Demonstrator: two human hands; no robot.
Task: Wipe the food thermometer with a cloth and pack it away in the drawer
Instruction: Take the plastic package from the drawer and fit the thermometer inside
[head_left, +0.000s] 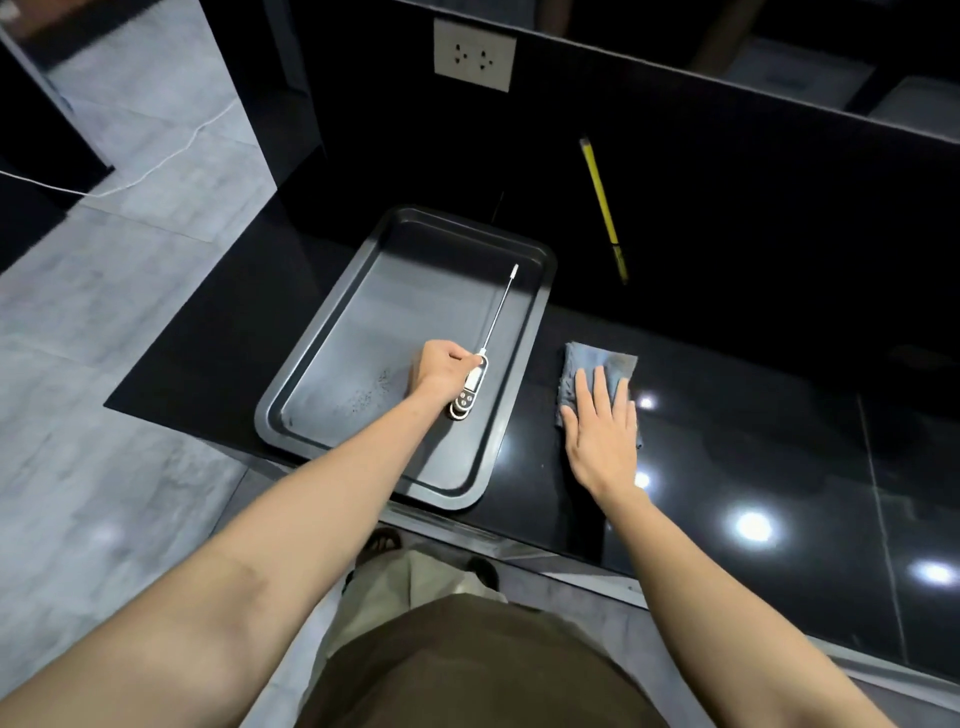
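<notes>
The food thermometer (475, 382) has a dark body with a small screen and a long metal probe pointing away from me. My left hand (441, 366) is closed around its body, over the dark baking tray (332, 358). A folded blue-grey cloth (587, 366) lies on the black counter to the right of the tray. My right hand (602, 431) rests flat on the cloth with fingers spread. No drawer is visible.
The glossy black counter (753, 441) reflects ceiling lights. A yellow pencil-like stick (602, 202) lies against the black back wall. A white wall socket (474, 54) sits above the tray. Grey tiled floor lies to the left, with a white cable.
</notes>
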